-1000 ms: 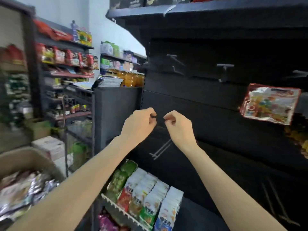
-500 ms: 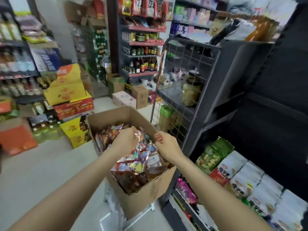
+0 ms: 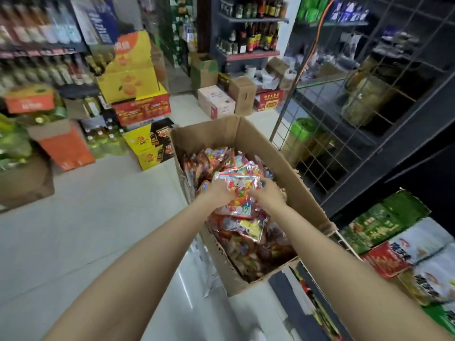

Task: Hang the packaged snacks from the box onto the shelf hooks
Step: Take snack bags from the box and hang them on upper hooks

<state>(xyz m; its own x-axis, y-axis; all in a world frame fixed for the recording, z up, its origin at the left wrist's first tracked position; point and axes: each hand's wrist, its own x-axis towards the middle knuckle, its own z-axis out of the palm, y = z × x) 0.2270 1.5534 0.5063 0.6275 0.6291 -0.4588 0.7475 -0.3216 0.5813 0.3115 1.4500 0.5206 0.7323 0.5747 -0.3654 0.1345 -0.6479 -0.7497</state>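
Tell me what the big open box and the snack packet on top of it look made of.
Box: brown corrugated cardboard, matte, judging by its creased flaps and raw torn edges. Snack packet: thin glossy plastic film, likely foil-backed, since it shows silvery glints and crinkles; both the left hand and right hand are on it.

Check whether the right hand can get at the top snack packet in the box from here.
Probably yes: the right hand already rests on the top snack packet in the open cardboard box, nothing covering it; left hand touches it too.
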